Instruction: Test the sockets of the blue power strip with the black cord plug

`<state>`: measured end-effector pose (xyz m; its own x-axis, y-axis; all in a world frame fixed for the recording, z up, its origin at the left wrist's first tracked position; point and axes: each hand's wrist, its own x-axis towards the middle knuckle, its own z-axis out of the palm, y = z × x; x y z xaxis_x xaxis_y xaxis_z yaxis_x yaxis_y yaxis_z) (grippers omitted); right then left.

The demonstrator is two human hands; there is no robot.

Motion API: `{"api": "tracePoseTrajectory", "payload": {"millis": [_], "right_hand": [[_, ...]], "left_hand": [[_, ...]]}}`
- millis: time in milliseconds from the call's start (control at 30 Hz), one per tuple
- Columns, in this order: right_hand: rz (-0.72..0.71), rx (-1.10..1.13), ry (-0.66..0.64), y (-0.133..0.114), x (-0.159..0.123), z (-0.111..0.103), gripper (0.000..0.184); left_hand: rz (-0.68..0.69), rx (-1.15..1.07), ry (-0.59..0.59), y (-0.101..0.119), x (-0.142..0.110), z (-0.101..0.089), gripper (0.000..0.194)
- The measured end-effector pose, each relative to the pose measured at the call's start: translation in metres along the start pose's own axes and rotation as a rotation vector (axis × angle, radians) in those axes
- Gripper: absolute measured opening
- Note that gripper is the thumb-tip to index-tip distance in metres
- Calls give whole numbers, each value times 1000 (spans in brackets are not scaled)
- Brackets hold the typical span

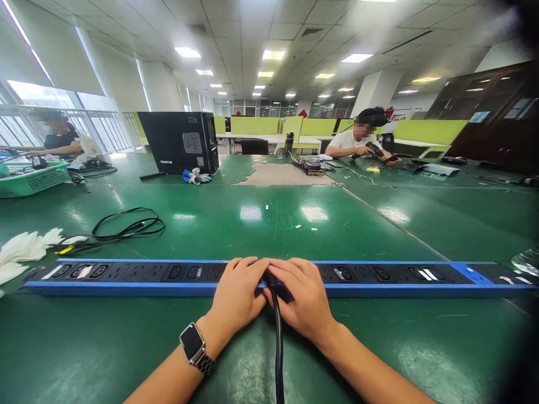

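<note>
A long blue power strip (164,289) with black socket panels lies across the green table before me. My left hand (238,294) is closed over its middle, fingers on top and thumb at the near side. Beside it, my right hand (305,297) is closed round the plug end of a black power cord (278,342), its thumb passing under the cord. The fingertips of both hands meet above the plug, which they mostly cover; how deep it sits in a socket is hidden. From between the hands the cord runs down toward me.
Left of the strip are white gloves (25,249) and a coiled black cable (126,227). Farther back stand a black computer case (179,143) and a green basket (37,182). A person (357,137) works across the table; another person (59,134) sits far left.
</note>
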<state>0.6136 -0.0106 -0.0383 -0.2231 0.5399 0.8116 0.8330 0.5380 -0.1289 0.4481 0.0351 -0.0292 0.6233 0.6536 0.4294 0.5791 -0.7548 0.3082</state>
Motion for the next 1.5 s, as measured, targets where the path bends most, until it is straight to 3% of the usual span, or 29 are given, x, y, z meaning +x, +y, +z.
{"api": "tracePoseTrajectory", "payload": {"millis": [267,433,567,767,933,1033,1167,1333,1500], "right_hand": [[69,-49,24,-2,-8,8,23],[275,-98,-95,-3,-4,13,32],[433,-89,-111,-8,5,17,22],[650,267,174,3,16,3,31],[805,139,388,43,-7,-36,47],[720,41,240,56,-23,-47,37],[561,-8,2,59,-30,-45,34],[608,-53,-10,71,-33,-52,37],[501,-51,-114,75,-34,-61,33]], "left_hand": [[11,51,-45,-3,-1,5,58],[-48,124,57,-5,-4,11,69],[-40,117,60,-6,-2,11,71],[-49,106,73,-7,-2,10,73],[-30,115,102,-8,-2,10,78],[-22,107,110,-8,-2,9,76],[-28,95,113,-8,-2,8,75],[-23,89,122,-9,-3,9,73],[-27,95,116,-9,-2,10,73]]}}
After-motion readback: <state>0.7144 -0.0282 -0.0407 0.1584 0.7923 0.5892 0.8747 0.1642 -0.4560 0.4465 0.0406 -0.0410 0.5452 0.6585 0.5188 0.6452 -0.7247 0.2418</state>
